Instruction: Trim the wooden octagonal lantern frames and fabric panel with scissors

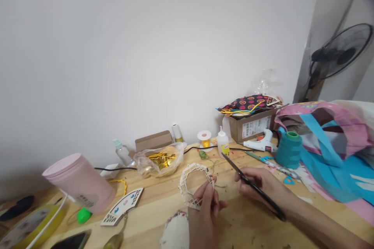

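Observation:
My left hand (208,200) pinches the lower right edge of a pale openwork lattice ring (184,181). The ring is held up above the wooden table. Something small and orange shows at my left fingertips, too small to name. To its right, my right hand (260,183) is closed around black-handled scissors (248,181). Their blades look together and point up and to the left, apart from the ring. Green thread (214,167) trails behind the ring from a small green bundle (202,155). A white piece with a floral edge (175,231) lies below my left hand.
A glue bottle (223,142), yellow thread spool (205,140) and plastic bag of yellow cords (160,160) stand behind. At right are a glue gun (263,143), teal thread cone (288,151) and box (251,126). A pink container (80,183) and fan-shaped piece (122,207) are left.

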Motion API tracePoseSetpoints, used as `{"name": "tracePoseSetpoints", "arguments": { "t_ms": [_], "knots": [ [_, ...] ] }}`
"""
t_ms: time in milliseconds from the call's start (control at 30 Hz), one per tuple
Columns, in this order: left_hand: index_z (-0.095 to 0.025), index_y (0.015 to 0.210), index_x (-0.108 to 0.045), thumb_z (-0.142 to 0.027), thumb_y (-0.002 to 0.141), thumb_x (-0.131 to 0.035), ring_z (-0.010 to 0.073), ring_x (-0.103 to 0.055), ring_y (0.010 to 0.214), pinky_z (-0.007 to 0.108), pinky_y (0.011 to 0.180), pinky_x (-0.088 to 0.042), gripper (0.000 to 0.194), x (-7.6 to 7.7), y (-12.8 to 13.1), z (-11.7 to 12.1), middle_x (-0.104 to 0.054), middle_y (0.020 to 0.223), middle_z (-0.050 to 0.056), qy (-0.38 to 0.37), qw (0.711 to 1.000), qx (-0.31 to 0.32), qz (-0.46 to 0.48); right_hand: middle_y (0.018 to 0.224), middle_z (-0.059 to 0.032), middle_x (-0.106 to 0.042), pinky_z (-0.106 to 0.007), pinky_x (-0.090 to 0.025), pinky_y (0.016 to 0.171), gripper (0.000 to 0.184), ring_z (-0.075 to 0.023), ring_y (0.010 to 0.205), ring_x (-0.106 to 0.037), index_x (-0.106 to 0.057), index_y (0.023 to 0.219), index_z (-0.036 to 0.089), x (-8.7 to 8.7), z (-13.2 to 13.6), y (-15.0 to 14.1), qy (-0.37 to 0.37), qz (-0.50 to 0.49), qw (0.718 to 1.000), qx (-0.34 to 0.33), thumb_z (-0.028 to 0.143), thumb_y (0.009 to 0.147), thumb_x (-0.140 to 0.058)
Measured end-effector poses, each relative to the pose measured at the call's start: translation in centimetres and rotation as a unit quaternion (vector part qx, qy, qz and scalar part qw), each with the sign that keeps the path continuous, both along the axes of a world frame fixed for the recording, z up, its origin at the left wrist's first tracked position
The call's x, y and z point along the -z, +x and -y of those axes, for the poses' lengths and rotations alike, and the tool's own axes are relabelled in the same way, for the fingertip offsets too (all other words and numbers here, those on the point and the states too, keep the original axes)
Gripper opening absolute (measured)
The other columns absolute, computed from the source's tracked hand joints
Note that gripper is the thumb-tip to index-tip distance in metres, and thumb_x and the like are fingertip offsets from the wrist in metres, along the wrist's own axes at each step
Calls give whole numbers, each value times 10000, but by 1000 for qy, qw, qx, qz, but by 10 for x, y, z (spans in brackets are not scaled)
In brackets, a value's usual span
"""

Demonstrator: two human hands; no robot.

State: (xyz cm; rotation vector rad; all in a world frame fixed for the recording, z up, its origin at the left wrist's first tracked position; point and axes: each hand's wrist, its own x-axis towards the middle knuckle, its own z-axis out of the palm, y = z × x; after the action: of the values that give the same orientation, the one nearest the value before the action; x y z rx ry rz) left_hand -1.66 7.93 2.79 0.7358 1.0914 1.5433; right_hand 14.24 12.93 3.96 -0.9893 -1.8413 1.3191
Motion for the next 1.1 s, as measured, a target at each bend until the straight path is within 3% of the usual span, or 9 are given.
{"name": "tracePoseSetpoints", "arguments": {
  "t_ms": [100, 200, 300, 367, 467, 600, 800, 1100],
  "knots": [
    [-169, 783, -671, -379, 683, -598, 67, -382, 444, 206, 553, -465, 244, 1, -1, 0, -397, 492, -64, 1, 1000, -4, -16, 699, -10, -567, -235, -405, 523, 324, -145, 617, -522, -479, 833, 183, 4, 1, 2, 52, -32, 998, -29, 453, 671, -556],
    [-162, 826, -666, -377, 697, -580, 85, -418, 468, 227, 562, -476, 266, 3, -2, -1, -390, 493, -59, 4, 1000, -10, -28, 806, -31, -550, -283, -426, 638, 251, -176, 742, -517, -489, 882, 202, 1, 4, 3, 182, 44, 982, -24, 402, 732, -507],
    [-159, 757, -653, -378, 715, -556, 74, -384, 439, 225, 539, -470, 242, 3, -1, -1, -392, 502, -58, 17, 999, -7, -35, 747, -15, -508, -268, -404, 601, 115, -162, 681, -500, -515, 802, 210, -3, 8, 0, 269, 191, 943, 50, 315, 775, -476],
    [-155, 618, -602, -387, 731, -534, 70, -380, 428, 219, 535, -459, 267, 1, 0, 0, -379, 489, -59, 25, 998, 7, -50, 734, -17, -497, -252, -387, 553, 109, -154, 630, -505, -533, 759, 209, -2, 9, -3, 299, 270, 909, 105, 295, 779, -469],
    [-162, 525, -500, -404, 745, -509, 79, -394, 435, 225, 552, -449, 327, -3, 1, 3, -345, 462, -65, 27, 996, 23, -82, 734, -24, -503, -244, -370, 510, 146, -149, 576, -518, -557, 739, 210, 3, 11, -8, 340, 336, 869, 130, 306, 783, -457],
    [-167, 518, -460, -399, 761, -484, 86, -386, 452, 233, 559, -438, 337, -8, 2, 5, -346, 460, -63, 23, 994, 31, -99, 716, -24, -517, -236, -362, 497, 170, -148, 568, -535, -568, 745, 214, 9, 13, -12, 366, 358, 850, 126, 303, 795, -432],
    [-166, 522, -459, -405, 756, -486, 77, -347, 436, 242, 561, -442, 336, -8, 2, 4, -333, 465, -69, 22, 996, 26, -85, 731, -37, -537, -238, -373, 507, 178, -154, 580, -561, -573, 762, 208, 10, 15, -13, 355, 377, 848, 113, 281, 812, -418],
    [-176, 502, -424, -388, 786, -434, 99, -392, 470, 264, 595, -446, 355, -8, 2, 6, -329, 462, -60, 18, 990, 15, -140, 715, -41, -560, -246, -328, 463, 207, -162, 551, -573, -568, 730, 200, 12, 17, -18, 374, 395, 830, 125, 271, 820, -396]
  ]
}}
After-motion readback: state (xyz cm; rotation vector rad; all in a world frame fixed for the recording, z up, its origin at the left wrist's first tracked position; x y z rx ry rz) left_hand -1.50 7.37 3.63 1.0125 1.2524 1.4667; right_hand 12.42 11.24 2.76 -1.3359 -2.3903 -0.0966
